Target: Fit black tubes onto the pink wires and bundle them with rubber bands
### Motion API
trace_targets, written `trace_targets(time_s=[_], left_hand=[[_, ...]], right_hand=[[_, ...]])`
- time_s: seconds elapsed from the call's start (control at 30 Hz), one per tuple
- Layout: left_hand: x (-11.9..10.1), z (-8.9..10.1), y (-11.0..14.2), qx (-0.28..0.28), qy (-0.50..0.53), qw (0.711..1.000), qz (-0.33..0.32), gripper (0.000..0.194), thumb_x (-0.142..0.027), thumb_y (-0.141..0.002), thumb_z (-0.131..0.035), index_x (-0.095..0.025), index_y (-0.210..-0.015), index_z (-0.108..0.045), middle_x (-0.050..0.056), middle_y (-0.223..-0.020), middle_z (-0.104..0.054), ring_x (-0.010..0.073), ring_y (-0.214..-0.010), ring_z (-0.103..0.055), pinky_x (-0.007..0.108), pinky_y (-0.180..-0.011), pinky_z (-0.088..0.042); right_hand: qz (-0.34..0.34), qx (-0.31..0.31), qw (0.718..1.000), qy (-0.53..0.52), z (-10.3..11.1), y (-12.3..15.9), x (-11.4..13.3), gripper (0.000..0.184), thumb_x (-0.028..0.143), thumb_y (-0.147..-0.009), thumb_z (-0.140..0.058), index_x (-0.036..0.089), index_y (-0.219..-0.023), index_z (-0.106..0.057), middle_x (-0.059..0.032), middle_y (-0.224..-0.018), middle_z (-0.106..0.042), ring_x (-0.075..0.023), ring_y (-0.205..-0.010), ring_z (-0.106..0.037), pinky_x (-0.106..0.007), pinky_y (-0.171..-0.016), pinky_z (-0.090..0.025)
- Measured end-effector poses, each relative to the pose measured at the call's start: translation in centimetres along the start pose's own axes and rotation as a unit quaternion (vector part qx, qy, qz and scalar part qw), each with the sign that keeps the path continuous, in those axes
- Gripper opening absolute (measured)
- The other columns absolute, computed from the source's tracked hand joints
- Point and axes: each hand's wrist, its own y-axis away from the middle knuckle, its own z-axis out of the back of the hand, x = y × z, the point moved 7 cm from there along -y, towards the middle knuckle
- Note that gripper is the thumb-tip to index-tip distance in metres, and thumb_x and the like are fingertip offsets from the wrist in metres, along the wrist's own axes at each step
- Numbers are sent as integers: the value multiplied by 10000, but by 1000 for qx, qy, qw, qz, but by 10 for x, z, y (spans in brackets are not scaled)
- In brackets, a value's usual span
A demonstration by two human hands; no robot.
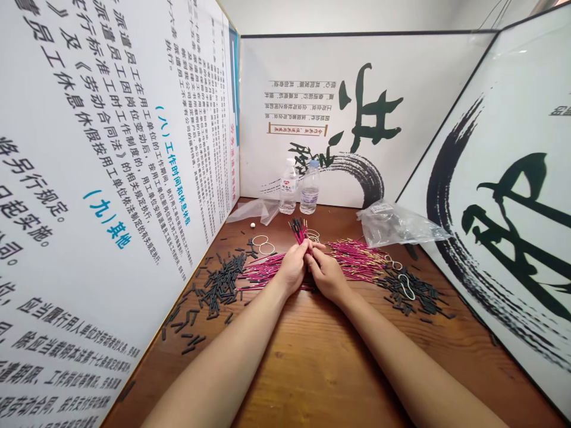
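My left hand (292,267) is closed round a small bundle of pink wires (298,232) with black-capped ends, which stick up and away from me. My right hand (325,274) sits right beside it, fingers pinched together at the bundle's base; what it pinches is too small to make out. Loose pink wires lie in a heap (357,258) behind the right hand, and more of them (261,270) lie left of the left hand. Small black tubes are scattered in a pile at the left (220,285) and another at the right (413,291).
Two water bottles (298,189) stand at the back of the wooden table (312,368). A clear plastic bag (395,224) lies back right, another (254,209) back left. Rubber bands (264,245) lie near the wires. Printed boards wall in the left, back and right sides.
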Motion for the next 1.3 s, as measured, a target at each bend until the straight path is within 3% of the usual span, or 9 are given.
trace_targets(time_s=[0.2, 0.33, 0.73, 0.93, 1.1, 1.3], left_hand=[[-1, 0, 0, -2, 28, 1000, 2, 265, -359, -822, -576, -151, -670, -514, 45, -775, -613, 143, -763, -573, 259, -739, -449], [-3, 0, 0, -1, 61, 998, 15, 257, -307, -850, -512, -161, -642, -474, 39, -740, -595, 139, -744, -563, 262, -754, -448], [-1, 2, -1, 2, 50, 999, 5, 241, -284, -831, -575, -150, -652, -485, 47, -786, -592, 144, -770, -553, 288, -786, -433], [-6, 6, -1, -8, 103, 995, -7, 210, -230, -881, -515, -154, -691, -468, 10, -678, -500, 110, -664, -497, 241, -681, -417], [-5, 3, 1, 24, 149, 987, 49, 110, -199, -887, -504, -143, -793, -492, -45, -599, -324, 72, -506, -339, 193, -494, -300], [1, 3, 3, 38, 182, 979, 88, 60, -173, -891, -478, -134, -867, -516, -60, -603, -268, 63, -473, -279, 193, -474, -281]], right_hand=[[-6, 19, 1000, 18, -1, 1, 3, 229, 377, -907, -440, 211, -789, -544, -22, -744, -629, -156, -633, -545, -244, -609, -357], [-2, 29, 999, 22, -3, 2, 3, 182, 344, -899, -454, 213, -807, -540, -18, -760, -629, -156, -659, -553, -249, -640, -366], [-20, -18, 1000, -2, 6, 2, 3, 204, 355, -904, -456, 199, -836, -568, -8, -722, -613, -135, -612, -521, -233, -600, -337], [-16, -45, 998, -50, 17, 3, 6, 187, 268, -859, -484, 186, -701, -536, 22, -619, -549, -111, -566, -469, -224, -576, -328], [-17, -12, 998, -57, 24, 1, 12, 189, 244, -856, -477, 172, -731, -599, 11, -644, -585, -108, -577, -477, -223, -581, -338], [60, 113, 984, 125, 29, 25, 29, 124, 196, -810, -515, 184, -724, -604, 1, -685, -584, -117, -619, -487, -233, -606, -332]])
